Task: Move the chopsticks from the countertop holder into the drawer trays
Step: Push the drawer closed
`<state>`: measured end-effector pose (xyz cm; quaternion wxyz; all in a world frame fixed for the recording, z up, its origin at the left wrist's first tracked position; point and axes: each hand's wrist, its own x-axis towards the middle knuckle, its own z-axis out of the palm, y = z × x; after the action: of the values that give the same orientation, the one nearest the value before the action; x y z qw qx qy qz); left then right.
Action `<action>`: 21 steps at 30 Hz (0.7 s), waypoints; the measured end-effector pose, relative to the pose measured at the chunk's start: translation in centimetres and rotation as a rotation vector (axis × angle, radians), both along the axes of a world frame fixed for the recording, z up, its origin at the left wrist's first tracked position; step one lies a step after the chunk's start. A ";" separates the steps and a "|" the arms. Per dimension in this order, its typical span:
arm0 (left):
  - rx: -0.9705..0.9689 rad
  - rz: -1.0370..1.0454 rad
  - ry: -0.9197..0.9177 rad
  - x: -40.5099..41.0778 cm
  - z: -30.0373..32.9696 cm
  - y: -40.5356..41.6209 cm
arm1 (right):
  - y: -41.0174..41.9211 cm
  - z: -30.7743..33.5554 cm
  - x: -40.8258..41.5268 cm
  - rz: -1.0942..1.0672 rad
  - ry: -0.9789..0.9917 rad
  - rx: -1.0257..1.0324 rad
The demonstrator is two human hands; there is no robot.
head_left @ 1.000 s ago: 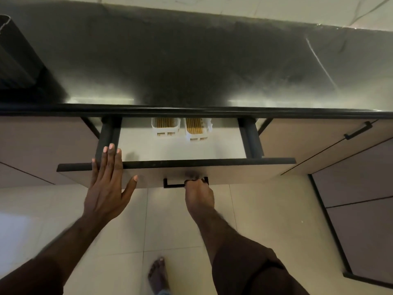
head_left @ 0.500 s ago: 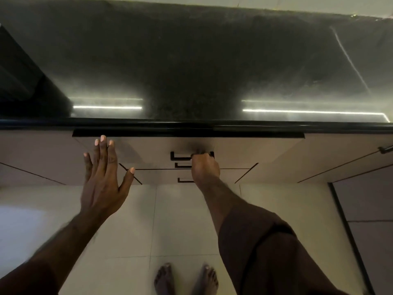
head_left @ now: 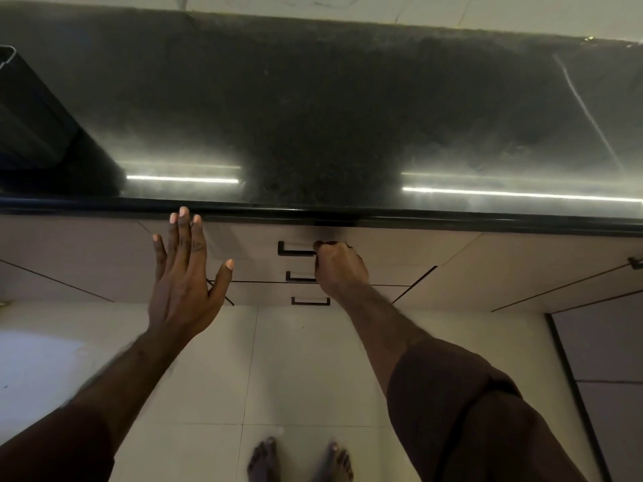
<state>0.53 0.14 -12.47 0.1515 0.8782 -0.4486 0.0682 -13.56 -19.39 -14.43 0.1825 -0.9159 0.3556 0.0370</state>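
The top drawer [head_left: 382,250] is pushed in, its beige front flush under the black countertop [head_left: 313,109]. My right hand [head_left: 339,267] grips the drawer's black handle [head_left: 294,248] at its right end, fingers curled round the bar. My left hand [head_left: 184,273] lies flat, fingers straight and spread, at the drawer front's left side; its fingertips reach up to the countertop's edge. The trays and chopsticks are hidden inside the drawer.
Two lower drawer handles [head_left: 301,277] [head_left: 310,301] sit below the top one. A dark object [head_left: 38,127] stands on the countertop at the far left. Cabinet doors [head_left: 556,269] flank the drawers. My bare feet [head_left: 299,460] stand on pale floor tiles.
One second ago the drawer stood open, showing two white trays with chopsticks. It has slid fully in, with my right hand on the handle and my left flat on the front.
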 end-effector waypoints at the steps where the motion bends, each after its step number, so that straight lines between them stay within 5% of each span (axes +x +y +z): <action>1: 0.000 0.000 0.000 -0.1 0.3 -0.3 | 0.0 0.2 -0.2 0.005 -0.023 -0.013; 21: -0.045 -0.051 -0.035 -0.5 4.1 -1.3 | 0.2 3.2 -0.7 0.112 0.080 0.121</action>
<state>0.01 -1.15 -8.35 0.1649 0.8615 -0.4719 0.0896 -14.28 -19.19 -11.24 0.2209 -0.9195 0.3078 0.1050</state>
